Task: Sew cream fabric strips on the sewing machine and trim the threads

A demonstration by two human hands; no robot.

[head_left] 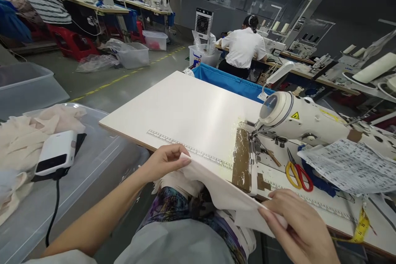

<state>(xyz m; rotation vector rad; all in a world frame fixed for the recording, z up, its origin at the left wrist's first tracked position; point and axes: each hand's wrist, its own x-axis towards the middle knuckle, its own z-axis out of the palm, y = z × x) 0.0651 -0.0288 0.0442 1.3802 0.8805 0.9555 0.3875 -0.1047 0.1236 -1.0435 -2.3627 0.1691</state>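
Note:
A strip of pale fabric [222, 185] is stretched between my two hands, just in front of the sewing table's [185, 107] near edge. My left hand [170, 160] pinches its left end between thumb and fingers, by the printed ruler. At the other end my right hand [297, 222] grips the fabric, with thumb and fingers closed around it. The upper edge is taut and slopes down to the right, while the rest hangs over my lap. Beyond my right hand stands a white sewing machine [297, 111], its needle area away from the fabric.
Yellow-and-red scissors [298, 175], a printed paper sheet [352, 165] and a yellow tape measure [360, 227] lie on the right. To my left, a plastic bin [102, 173] carries cloth pieces [40, 132] and a white device [57, 152]. A person in white [243, 45] sits ahead.

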